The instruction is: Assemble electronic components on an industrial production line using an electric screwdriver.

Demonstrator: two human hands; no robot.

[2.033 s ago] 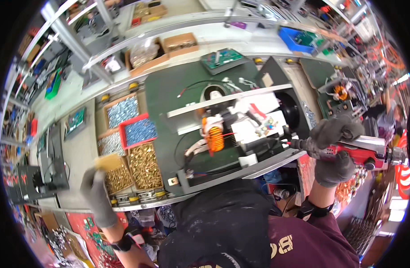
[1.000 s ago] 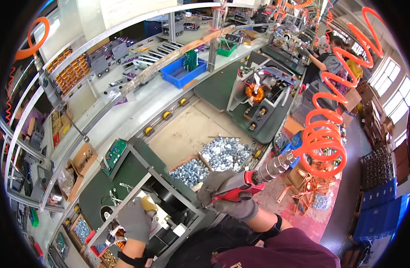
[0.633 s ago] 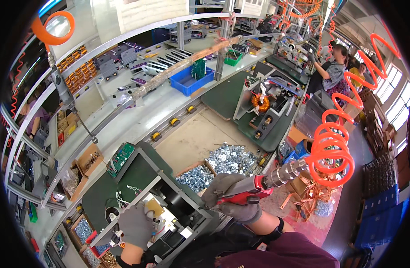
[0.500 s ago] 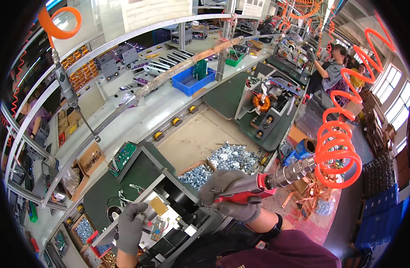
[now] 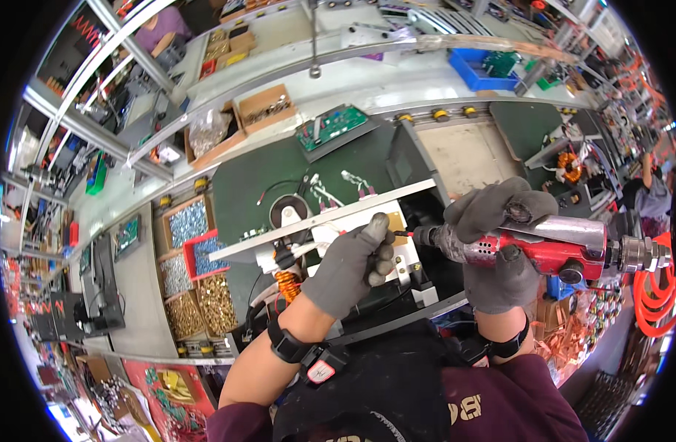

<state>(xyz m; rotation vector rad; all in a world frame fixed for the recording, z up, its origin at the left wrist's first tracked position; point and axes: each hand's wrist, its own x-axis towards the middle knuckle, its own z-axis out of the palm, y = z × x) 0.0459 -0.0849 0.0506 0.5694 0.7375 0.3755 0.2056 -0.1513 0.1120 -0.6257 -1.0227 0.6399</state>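
Head view: your gloved right hand (image 5: 500, 250) wraps its fingers tight around a red driver (image 5: 544, 247), its tip level and aimed left at your gloved left hand (image 5: 349, 261). That hand's fingers are pinched together at the tip, over a white assembly (image 5: 331, 236) near the table's (image 5: 250, 184) front edge. A coil (image 5: 286, 283) sits just left of your wrist; screw trays (image 5: 194, 280) crowd the left, well apart.
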